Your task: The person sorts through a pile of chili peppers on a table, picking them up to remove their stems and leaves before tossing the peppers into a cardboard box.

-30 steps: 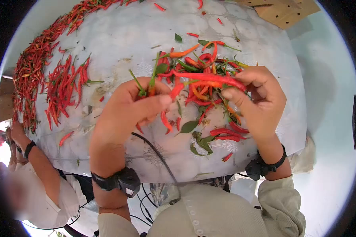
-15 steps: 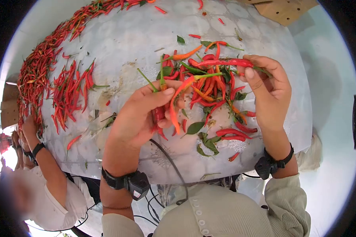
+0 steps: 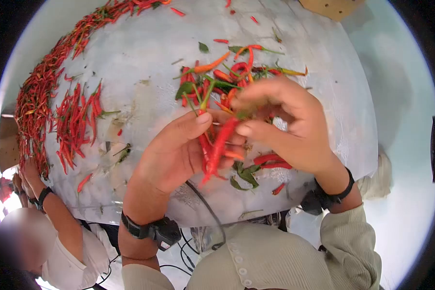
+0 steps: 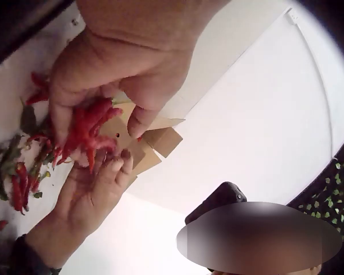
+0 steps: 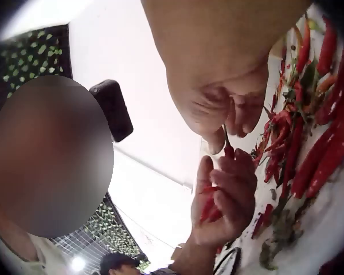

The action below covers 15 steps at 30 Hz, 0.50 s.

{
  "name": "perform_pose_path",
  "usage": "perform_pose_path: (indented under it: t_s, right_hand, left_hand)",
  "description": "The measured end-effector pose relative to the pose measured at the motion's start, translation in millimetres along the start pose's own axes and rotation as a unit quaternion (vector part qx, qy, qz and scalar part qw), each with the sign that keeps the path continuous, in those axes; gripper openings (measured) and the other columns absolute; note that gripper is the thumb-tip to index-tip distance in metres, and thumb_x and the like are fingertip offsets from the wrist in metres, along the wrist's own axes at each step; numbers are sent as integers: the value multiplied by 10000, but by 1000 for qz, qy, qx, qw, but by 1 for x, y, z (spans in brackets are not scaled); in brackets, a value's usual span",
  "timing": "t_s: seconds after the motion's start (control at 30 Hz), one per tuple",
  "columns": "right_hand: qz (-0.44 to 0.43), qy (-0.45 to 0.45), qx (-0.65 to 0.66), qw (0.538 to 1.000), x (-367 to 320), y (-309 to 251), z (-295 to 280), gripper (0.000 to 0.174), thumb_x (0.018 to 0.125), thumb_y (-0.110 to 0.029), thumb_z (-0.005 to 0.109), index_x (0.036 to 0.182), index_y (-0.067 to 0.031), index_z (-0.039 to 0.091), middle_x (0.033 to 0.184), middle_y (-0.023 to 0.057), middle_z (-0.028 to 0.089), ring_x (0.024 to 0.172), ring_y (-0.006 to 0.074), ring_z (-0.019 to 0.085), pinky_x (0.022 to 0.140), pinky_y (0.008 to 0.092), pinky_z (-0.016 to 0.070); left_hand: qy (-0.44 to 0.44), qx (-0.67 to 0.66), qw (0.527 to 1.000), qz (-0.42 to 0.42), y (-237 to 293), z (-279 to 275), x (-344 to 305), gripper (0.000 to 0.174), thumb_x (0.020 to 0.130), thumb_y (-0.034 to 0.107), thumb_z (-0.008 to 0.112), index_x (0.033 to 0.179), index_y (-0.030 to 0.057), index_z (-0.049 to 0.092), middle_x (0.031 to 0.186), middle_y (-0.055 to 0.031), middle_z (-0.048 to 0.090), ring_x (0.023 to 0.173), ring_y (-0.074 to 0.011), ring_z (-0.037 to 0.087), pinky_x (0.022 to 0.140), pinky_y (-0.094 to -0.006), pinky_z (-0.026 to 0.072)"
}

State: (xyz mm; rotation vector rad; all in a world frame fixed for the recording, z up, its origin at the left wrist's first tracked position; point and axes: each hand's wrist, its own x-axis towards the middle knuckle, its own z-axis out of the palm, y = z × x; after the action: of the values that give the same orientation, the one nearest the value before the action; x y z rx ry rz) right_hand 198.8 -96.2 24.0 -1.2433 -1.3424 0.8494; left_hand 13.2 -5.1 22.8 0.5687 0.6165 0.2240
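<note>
In the head view, my left hand (image 3: pixel 166 152) holds a few chili peppers (image 3: pixel 205 145), their green stems sticking up past the thumb. The same red bunch (image 4: pixel 89 129) shows in the left wrist view, gripped between thumb and fingers. My right hand (image 3: pixel 294 128) pinches a red chili pepper (image 3: pixel 221 147) at its stem end; the pepper slants down across the left fingers. In the right wrist view its green stem (image 5: pixel 226 133) runs up into the right fingertips. Beneath and beyond the hands lies a loose pile of red, orange and green chilies (image 3: pixel 211 64), partly hidden by the right hand.
A long heap of red chilies (image 3: pixel 38 104) runs along the table's left side, with a smaller bunch (image 3: pixel 77 118) beside it. Green leaves (image 3: pixel 246 175) lie near the front. Another person's hand (image 3: pixel 31 171) is at the heap. A cardboard box (image 3: pixel 331 7) stands at the back right.
My right hand has moved left and down from over the pile, bringing a red chili to the left hand. The left hand keeps its bunch, its orange-red pepper now tucked lower.
</note>
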Motion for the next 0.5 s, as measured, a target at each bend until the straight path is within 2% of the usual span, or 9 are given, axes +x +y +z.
perform_pose_path:
  t_s: [0.03,0.07,0.13,0.17,0.2,0.27,0.3,0.4,0.5]
  right_hand:
    - [11,10,-63,998,1,-1,4,389,762,-87,719,1099,-22,537,991,78,621,866,134,591,731,255,462]
    - [-75,66,-158,982,3,6,4,415,728,-86,736,1098,-34,555,966,45,614,835,108,574,689,238,446]
    - [-41,100,-207,972,3,5,-10,336,734,-100,737,1025,-36,582,923,27,612,804,105,570,670,237,445]
    - [-26,115,-231,966,2,1,-19,298,737,-108,737,989,-36,595,902,18,611,788,104,568,660,236,444]
    - [66,68,-228,969,-1,-9,-32,286,698,-180,769,893,-45,608,808,-1,594,726,107,558,623,242,432]
    - [90,-69,-289,951,-9,-16,-56,344,639,-235,794,860,-48,607,764,18,592,691,144,566,610,270,436]
    - [101,-138,-314,934,-12,-16,-63,374,610,-263,806,843,-49,607,742,27,591,674,163,570,603,284,437]
    - [116,-266,-383,877,-28,-16,-66,492,516,-314,817,873,-60,595,771,73,586,683,240,578,605,347,443]
    - [90,-225,-438,866,-32,-23,-47,487,515,-280,803,894,-71,578,800,90,572,735,294,572,641,391,446]
  left_hand:
    - [-10,18,1000,-6,-3,1,0,412,890,226,558,1209,-19,472,851,-90,599,700,-196,598,609,-321,534]
    - [-29,18,999,-6,-6,-5,1,382,882,187,569,1192,-18,482,880,-104,607,727,-194,607,625,-322,531]
    - [-71,19,997,5,-6,-21,6,330,865,108,592,1158,-16,503,937,-130,625,780,-190,627,657,-323,527]
    - [-61,11,998,14,-5,-24,7,334,858,96,598,1158,-16,501,925,-121,619,768,-185,619,646,-318,522]
    - [-50,2,998,24,-3,-25,7,339,851,83,604,1157,-16,500,913,-111,612,755,-180,611,636,-313,518]
    - [2,-16,999,45,0,-17,4,346,836,65,616,1152,-11,497,865,-80,587,717,-160,581,599,-289,499]
    - [2,-20,998,51,-1,-19,5,341,833,62,618,1145,-9,499,869,-81,589,724,-161,583,602,-287,501]
    - [3,-33,998,57,-1,-25,8,330,825,53,624,1127,-5,503,877,-84,592,741,-165,589,609,-280,505]
    - [3,-45,998,49,0,-25,9,323,819,47,629,1113,-3,505,875,-85,591,745,-168,591,619,-284,511]
